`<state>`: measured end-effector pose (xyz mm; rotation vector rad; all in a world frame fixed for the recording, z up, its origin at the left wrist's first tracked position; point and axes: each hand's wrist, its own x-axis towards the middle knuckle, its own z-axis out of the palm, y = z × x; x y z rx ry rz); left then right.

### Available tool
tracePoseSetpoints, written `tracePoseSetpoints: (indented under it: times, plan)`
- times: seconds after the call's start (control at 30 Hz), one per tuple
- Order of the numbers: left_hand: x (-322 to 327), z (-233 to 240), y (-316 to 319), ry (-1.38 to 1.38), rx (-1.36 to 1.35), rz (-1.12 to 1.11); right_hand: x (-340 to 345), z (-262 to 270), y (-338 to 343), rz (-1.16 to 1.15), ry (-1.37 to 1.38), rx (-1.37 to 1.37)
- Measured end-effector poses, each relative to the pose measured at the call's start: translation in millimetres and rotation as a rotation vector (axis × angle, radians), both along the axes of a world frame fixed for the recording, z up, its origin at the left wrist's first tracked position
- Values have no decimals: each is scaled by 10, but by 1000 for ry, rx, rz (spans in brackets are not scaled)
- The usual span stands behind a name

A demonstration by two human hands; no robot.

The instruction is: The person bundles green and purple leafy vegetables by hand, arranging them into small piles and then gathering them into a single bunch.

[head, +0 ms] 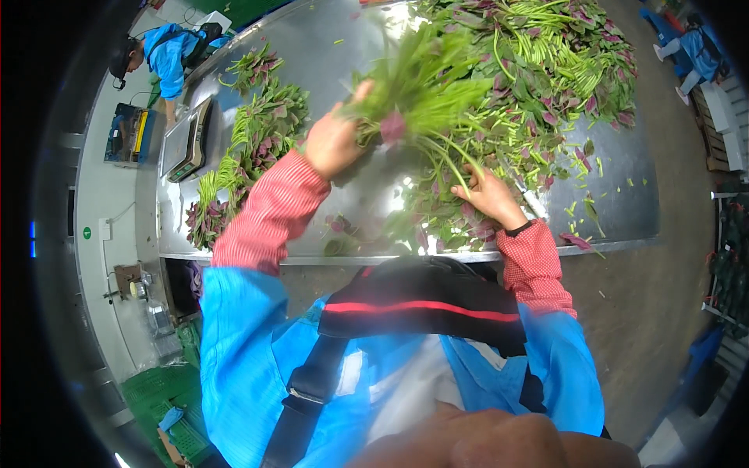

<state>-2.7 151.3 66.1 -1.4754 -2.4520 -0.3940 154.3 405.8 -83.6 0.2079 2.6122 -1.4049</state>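
Note:
My left hand (336,137) grips a bunch of leafy green stems (433,88), blurred by motion, with a purple leaf near the fingers. To its right, my right hand (488,196) has its thumb and fingers closed on the ends of long green stems (453,164). Loose leaves and cut stem pieces lie beneath and around the right hand. Just right of that wrist lies a tool with a pale handle (533,205), partly hidden by greens. A large pile of red-and-green amaranth-like leafy greens (544,64) covers the upper right of the metal table (620,205).
Bundles of the same greens (263,123) line the table's left part, beside a digital scale (190,140). A person in blue (169,52) leans at the far left edge. Another person (696,55) is at the far right. Green crates (169,403) stand at lower left.

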Motion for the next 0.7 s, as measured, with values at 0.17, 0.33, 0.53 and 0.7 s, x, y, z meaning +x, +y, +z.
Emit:
tracePoseSetpoints:
  times: [0.17, 0.33, 0.53, 0.7]
  plan:
    - [-394, -602, -390, -268, -321, 401, 268, -65, -59, 97, 187, -213]
    - [-334, -550, -495, -320, -532, 356, 218, 241, 19, -116, 122, -71]
    - [-211, -418, -459, -376, -344, 358, 53, 698, -86, -120, 445, 89]
    - [28, -82, -272, -490, -48, 377, -192, 1203, -299, -176, 961, 376]
